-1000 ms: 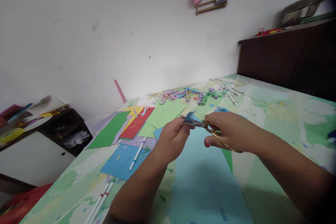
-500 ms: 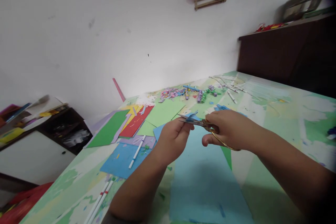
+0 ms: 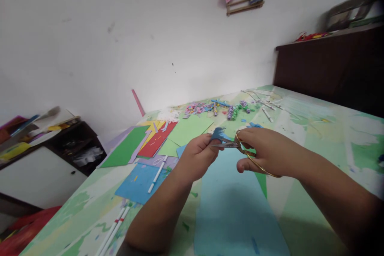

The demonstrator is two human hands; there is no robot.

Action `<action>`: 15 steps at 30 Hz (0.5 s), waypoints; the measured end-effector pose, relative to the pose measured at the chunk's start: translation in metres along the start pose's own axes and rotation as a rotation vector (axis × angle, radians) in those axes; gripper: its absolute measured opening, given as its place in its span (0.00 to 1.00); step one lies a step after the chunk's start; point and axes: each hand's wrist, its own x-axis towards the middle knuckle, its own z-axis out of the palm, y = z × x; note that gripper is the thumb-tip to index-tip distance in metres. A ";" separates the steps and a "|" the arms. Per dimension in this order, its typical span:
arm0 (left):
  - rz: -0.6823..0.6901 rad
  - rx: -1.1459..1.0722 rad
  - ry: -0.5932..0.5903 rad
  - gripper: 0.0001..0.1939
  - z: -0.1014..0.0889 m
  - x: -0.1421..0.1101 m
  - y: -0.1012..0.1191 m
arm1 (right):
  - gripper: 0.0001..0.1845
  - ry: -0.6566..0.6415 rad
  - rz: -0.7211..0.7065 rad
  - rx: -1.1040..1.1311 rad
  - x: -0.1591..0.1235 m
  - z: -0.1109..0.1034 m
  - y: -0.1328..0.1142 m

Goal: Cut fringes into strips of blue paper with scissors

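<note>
Pinched in my left hand (image 3: pixel 196 158) is a small blue paper strip (image 3: pixel 218 133), its upper edge cut into a fine fringe. My right hand (image 3: pixel 265 152) grips a pair of scissors (image 3: pixel 231 144) with gold-coloured handles, thumb and fingers at the loops. The blades point left and lie at the strip, close to my left fingertips; part of them is hidden by those fingers. Below both hands lies a light blue sheet of paper (image 3: pixel 237 204) with a few blue scraps on it.
Left on the table are a green sheet (image 3: pixel 126 148), a red sheet (image 3: pixel 157 140), light green sheets (image 3: pixel 192 130) and a blue sheet (image 3: pixel 135 182) with a white stick (image 3: pixel 157 174). Curled paper pieces (image 3: pixel 231 111) and white sticks (image 3: pixel 267 114) lie farther back. A dark cabinet (image 3: pixel 324 68) stands right.
The scissors have shifted slightly right and down relative to the strip, whose fringe now fans out in plain sight above the blades. The camera view has tilted a little.
</note>
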 end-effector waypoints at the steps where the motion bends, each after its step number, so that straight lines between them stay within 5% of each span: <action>1: 0.002 0.003 0.011 0.15 0.001 0.000 0.000 | 0.24 -0.004 0.005 -0.002 0.000 0.000 -0.001; 8: 0.120 0.178 0.080 0.12 0.007 -0.003 -0.004 | 0.24 -0.038 0.035 -0.009 -0.001 -0.002 -0.005; 15: 0.127 0.056 0.057 0.16 0.011 -0.004 -0.007 | 0.25 -0.010 0.028 -0.013 -0.001 -0.001 -0.005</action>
